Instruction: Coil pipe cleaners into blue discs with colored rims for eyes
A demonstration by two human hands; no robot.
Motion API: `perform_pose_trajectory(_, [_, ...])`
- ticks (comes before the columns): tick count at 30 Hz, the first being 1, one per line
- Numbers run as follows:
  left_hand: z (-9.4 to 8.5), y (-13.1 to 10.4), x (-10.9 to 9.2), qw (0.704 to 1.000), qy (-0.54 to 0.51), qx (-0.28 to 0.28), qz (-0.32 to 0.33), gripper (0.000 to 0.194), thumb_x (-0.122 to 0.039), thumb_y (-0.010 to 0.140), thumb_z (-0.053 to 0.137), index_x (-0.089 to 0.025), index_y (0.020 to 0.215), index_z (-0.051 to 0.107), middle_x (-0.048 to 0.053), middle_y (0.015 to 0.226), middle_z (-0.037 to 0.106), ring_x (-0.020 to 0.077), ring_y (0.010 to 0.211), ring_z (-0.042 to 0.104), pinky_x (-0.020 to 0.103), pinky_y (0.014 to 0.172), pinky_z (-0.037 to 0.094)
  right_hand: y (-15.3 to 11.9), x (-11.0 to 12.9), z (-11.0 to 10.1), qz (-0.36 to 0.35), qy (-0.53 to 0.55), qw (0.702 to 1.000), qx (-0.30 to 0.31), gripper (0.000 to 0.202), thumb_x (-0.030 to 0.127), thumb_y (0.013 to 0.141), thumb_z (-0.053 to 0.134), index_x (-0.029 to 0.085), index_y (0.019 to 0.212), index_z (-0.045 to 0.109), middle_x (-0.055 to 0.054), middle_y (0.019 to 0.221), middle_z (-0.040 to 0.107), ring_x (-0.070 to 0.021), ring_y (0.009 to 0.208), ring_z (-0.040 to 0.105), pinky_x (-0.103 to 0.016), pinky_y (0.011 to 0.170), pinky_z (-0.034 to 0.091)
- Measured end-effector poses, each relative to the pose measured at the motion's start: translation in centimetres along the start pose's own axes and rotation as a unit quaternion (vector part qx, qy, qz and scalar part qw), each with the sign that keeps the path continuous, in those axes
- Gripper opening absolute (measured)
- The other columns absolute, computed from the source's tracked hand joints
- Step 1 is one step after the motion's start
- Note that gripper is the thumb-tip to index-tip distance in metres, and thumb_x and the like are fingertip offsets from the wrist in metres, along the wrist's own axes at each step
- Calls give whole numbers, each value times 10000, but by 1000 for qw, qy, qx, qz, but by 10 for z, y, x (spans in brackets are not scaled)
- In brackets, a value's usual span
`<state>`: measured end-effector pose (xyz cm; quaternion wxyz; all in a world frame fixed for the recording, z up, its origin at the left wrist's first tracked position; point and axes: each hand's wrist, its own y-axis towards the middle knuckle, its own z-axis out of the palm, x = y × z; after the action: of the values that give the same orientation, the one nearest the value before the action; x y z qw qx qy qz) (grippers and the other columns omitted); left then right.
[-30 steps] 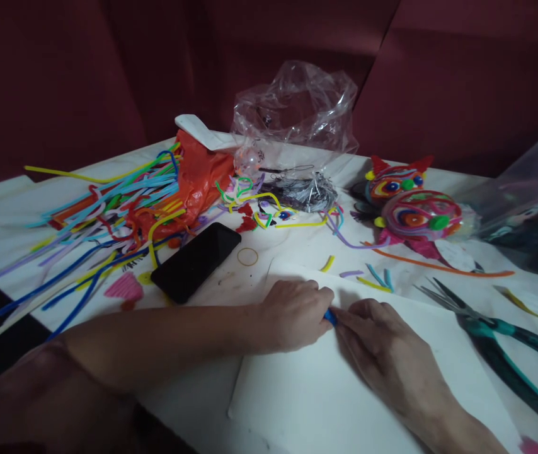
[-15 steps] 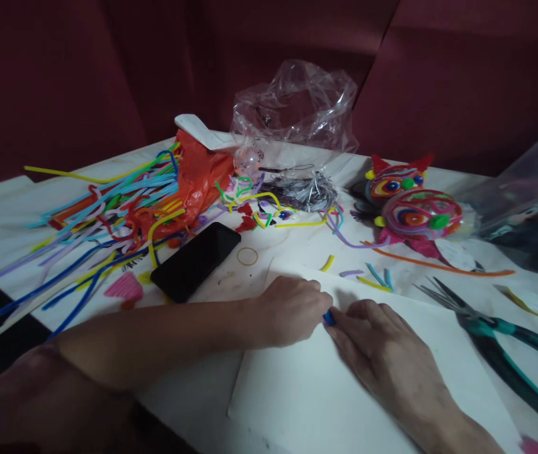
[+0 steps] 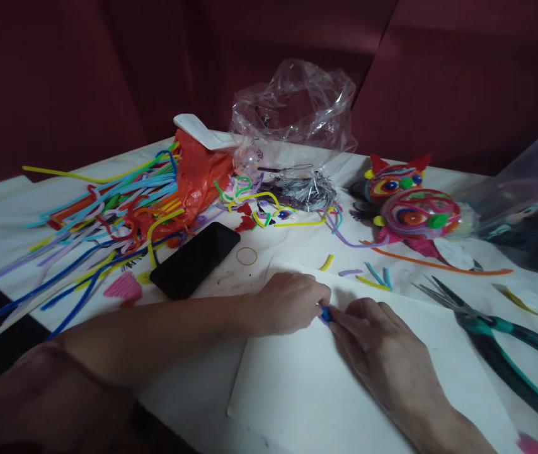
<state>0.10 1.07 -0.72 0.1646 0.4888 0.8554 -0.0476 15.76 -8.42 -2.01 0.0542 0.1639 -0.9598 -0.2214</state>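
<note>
Over a white sheet (image 3: 297, 378), my two hands meet around a small blue piece (image 3: 327, 314). My right hand (image 3: 377, 340) pinches it between thumb and fingertips. My left hand (image 3: 292, 302) is closed at its left side, with a bit of purple showing just below the fingertips; the fingers hide what the left hand grips. Short cut pieces of pipe cleaner in yellow (image 3: 326, 262), purple (image 3: 350, 272) and blue (image 3: 387, 278) lie beyond my hands.
Long-nosed pliers (image 3: 481, 321) lie at the right. A black phone (image 3: 196, 260) and many coloured pipe cleaners (image 3: 122, 202) are at the left. Decorated round figures (image 3: 423, 217) stand at the back right, and a clear plastic bag (image 3: 297, 113) at the back.
My left fingertips have shifted slightly, and more of the blue piece and a bit of purple now show between my hands. The surroundings look the same.
</note>
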Motion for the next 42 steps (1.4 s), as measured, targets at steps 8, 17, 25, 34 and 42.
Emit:
perform_pose_trajectory(8, [-5,0,0,1000,16,0,5,91,-224,794,499,-210,841,575,-5,784,587,154,765,559,249,629,388,0,2,0,24,4,1000,7,403,322,928,300,195,822,667,-54,753,494,-191,675,463,-282,538,388])
perform_pose_trajectory(17, [-7,-2,-7,999,36,18,23,119,-252,812,506,-184,810,603,19,781,580,166,776,569,269,682,417,-1,1,2,36,0,999,22,383,334,922,296,194,930,652,-63,776,506,-209,699,476,-289,516,411])
perform_pose_trajectory(25, [-4,-3,-6,999,28,12,15,121,-223,803,501,-184,810,616,34,809,588,173,812,572,270,675,413,-10,-11,-2,61,35,997,-22,401,362,951,290,193,823,630,-51,801,535,-187,704,513,-266,495,419])
perform_pose_trajectory(34, [-8,-3,-5,998,43,15,33,100,-189,792,496,-176,770,593,24,759,565,163,754,561,262,637,408,-8,1,-3,-21,44,999,-3,340,281,948,343,174,941,666,-59,771,509,-170,657,476,-269,540,392])
perform_pose_trajectory(42, [-11,-3,-6,999,36,26,16,123,-178,793,469,-181,754,586,20,762,567,153,726,550,255,629,403,-4,6,-4,-41,20,999,-8,340,274,937,350,128,1089,617,-82,811,502,-209,710,472,-331,608,426])
